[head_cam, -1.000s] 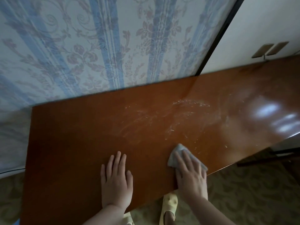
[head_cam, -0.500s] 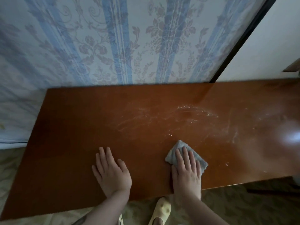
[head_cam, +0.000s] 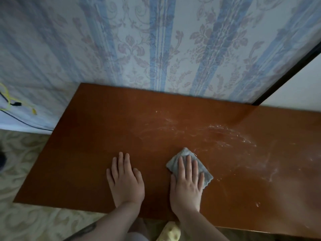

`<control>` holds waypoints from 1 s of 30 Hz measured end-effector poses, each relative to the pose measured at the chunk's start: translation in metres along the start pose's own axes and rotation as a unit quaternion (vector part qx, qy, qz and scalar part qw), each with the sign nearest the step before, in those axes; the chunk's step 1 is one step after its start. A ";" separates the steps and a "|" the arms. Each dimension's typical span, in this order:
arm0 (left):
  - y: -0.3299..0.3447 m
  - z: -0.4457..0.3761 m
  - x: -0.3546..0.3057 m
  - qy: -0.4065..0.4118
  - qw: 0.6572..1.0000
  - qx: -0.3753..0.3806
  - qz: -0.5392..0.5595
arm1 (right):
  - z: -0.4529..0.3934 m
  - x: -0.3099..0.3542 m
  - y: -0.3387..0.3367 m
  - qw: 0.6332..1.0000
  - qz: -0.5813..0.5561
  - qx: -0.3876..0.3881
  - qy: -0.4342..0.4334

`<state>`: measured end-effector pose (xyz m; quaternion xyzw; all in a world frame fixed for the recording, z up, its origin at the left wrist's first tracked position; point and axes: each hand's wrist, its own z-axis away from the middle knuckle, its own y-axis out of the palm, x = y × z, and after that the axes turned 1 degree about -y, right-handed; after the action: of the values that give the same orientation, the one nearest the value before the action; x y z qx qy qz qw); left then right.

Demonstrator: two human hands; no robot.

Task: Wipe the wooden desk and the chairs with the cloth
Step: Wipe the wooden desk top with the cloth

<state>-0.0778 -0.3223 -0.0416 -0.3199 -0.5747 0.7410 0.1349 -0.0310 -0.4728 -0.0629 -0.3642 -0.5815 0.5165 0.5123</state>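
Note:
A glossy reddish-brown wooden desk (head_cam: 90, 153) stands against the wall and fills the middle of the head view. A small folded grey cloth (head_cam: 205, 173) lies on it near the front edge. My right hand (head_cam: 187, 186) presses flat on the cloth with straight fingers. My left hand (head_cam: 126, 180) rests flat on the bare wood just left of it, fingers straight. Pale wet streaks and droplets (head_cam: 217, 136) spread over the desk beyond and to the right of the cloth. No chair is in view.
Blue-striped floral wallpaper (head_cam: 156, 49) rises right behind the desk. A dark frame (head_cam: 284, 75) edges a white panel at the right. Yellow and black cables (head_cam: 10, 103) hang at the left wall. Patterned carpet (head_cam: 26, 223) lies below, with a yellow slipper (head_cam: 169, 232) under the front edge.
The view has swung left and down, showing the desk's left end. My right hand with the cloth has slid a little away from the front edge. The left hand stays flat beside it.

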 end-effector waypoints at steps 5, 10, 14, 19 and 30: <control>0.002 -0.001 0.003 0.002 1.000 0.010 -0.007 | -0.009 0.036 -0.003 0.958 0.067 0.043 -0.276; -0.005 -0.027 0.025 0.059 0.998 0.019 -0.008 | -0.024 -0.001 -0.009 0.983 0.085 0.022 -0.164; -0.012 -0.066 0.034 0.081 0.997 0.007 -0.009 | -0.042 0.088 0.008 0.997 -0.021 -0.012 0.069; -0.015 -0.097 0.030 0.039 0.999 -0.002 0.002 | -0.030 0.096 0.001 0.962 0.060 0.067 -0.256; -0.008 -0.096 0.029 0.054 0.998 -0.027 -0.012 | -0.084 0.146 0.005 0.999 -0.001 0.036 -0.035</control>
<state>-0.0405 -0.2303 -0.0562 -0.3559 -0.5902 0.7054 0.1656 0.0195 -0.3138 -0.0410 -0.3266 -0.5806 0.5487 0.5052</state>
